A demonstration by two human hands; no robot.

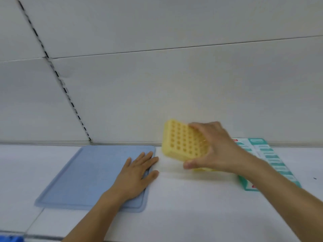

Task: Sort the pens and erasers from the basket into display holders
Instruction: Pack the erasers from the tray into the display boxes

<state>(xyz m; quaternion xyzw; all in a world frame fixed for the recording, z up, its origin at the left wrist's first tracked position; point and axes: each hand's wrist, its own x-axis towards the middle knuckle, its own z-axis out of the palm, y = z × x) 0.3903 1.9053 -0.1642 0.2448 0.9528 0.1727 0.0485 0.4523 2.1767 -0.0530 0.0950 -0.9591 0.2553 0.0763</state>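
Heads up: your right hand [215, 147] only pinches that tilted yellow holder [181, 141] by its edges, just right of the blue tray [83, 172] your flat left hand [138, 172] rests on, so it might slip.

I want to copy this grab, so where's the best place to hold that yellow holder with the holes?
Grip the yellow holder across its short side walls, coming from its right edge, as the right hand does now: thumb on the near wall, fingers over the far edge. The flat solid sides give purchase; the perforated face is tilted and offers none.
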